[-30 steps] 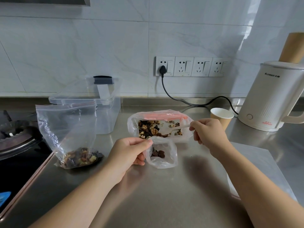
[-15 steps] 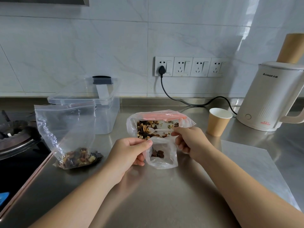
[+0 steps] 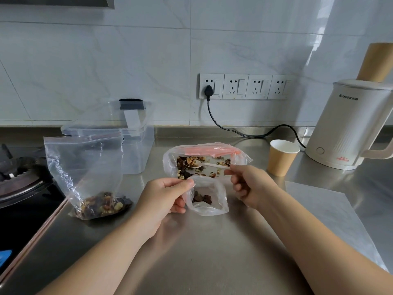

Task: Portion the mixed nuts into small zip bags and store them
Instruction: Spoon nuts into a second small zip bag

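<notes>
On a steel counter [image 3: 212,252], the left hand [image 3: 163,199] pinched a small bag [image 3: 209,199] of nuts by its near-left rim; the right hand [image 3: 253,186] pinched the opposite rim, spoon [image 3: 204,164] resting in the nut bag [image 3: 204,165] just behind.

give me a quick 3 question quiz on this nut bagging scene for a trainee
1. True or false: the paper cup lies tipped over on the counter.
2. Which hand holds the spoon? A: the left hand. B: the right hand. C: neither.
3. Fill in: the small zip bag held at its mouth has only a few nuts at its ___.

Key
1. False. It stands upright, beside the kettle.
2. B. It pinches the spoon's handle, with the bowl over the nut container.
3. Bottom. The left hand pinches the bag's rim.
</notes>
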